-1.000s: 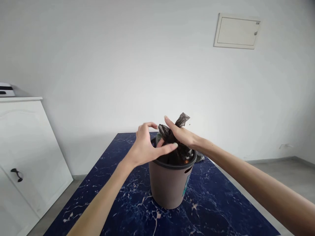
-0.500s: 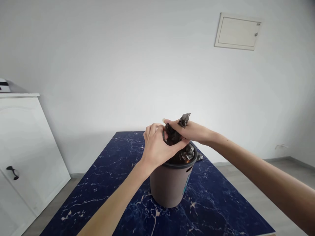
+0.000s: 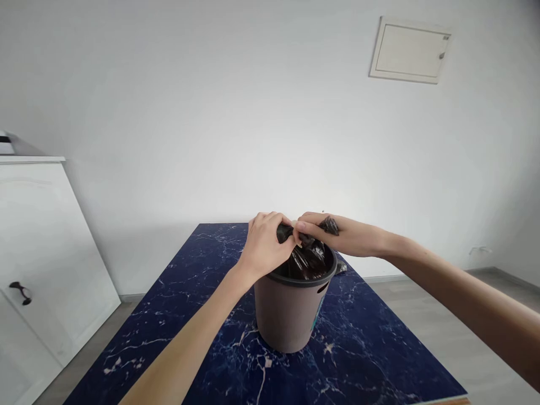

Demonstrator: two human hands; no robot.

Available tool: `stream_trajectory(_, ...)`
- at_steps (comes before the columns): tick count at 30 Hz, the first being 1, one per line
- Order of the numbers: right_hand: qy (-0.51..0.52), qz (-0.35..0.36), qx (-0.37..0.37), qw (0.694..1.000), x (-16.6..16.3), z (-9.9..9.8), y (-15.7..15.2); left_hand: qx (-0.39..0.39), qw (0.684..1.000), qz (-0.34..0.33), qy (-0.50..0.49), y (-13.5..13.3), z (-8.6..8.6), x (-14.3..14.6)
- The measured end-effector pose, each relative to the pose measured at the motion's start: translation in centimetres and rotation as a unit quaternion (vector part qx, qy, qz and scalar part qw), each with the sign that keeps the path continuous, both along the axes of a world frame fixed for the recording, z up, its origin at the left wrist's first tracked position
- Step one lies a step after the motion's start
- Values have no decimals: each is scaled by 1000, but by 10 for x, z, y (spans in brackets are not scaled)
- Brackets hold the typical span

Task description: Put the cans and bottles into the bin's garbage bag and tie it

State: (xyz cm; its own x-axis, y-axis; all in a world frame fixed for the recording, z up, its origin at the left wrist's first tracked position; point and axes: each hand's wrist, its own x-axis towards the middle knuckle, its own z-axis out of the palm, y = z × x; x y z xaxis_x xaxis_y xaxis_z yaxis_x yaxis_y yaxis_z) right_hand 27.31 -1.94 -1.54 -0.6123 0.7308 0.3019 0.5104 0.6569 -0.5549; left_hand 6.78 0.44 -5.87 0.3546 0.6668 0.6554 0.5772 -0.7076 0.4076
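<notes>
A grey-brown plastic bin (image 3: 287,315) stands on a dark blue marbled table (image 3: 169,332). Inside it sits a black plastic bag (image 3: 307,261), its top gathered into a twisted neck just above the rim. My left hand (image 3: 265,244) is closed round the left end of that neck. My right hand (image 3: 337,233) grips the right end, fingers curled, with a tuft of bag sticking out past the knuckles. The two hands touch over the bin's mouth. The bag's contents are hidden.
A white cabinet (image 3: 37,247) with a dark handle (image 3: 19,291) stands at the left, close to the table's edge. A white wall panel (image 3: 409,50) hangs high on the right. Grey floor (image 3: 442,326) lies beyond the table's right side.
My left hand went from open beside the bag to closed on it. Both hands pulled the bag's neck down and sideways, so the upright tuft now lies low over the rim.
</notes>
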Motion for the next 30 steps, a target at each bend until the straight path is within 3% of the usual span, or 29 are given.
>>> stream_trajectory(5,-76,7,63,995,10,-3,-2,-28,994,-76,73,2,6,-5)
stream_trajectory(9,-80,26,138,987,14,-12,1,-34,995,-75,63,6,6,-9)
stream_trajectory(14,-53,-64,218,972,17,-26,6,-35,994,-85,57,7,5,-12)
stream_trajectory(23,-150,-157,432,876,5,-38,21,-18,993,-99,67,-5,7,-11)
stream_trajectory(26,-140,-173,483,847,1,-41,24,-71,988,-133,35,-8,7,-13)
stream_trajectory(30,-116,-167,528,825,-3,-43,24,-151,977,-130,-79,-2,7,-12)
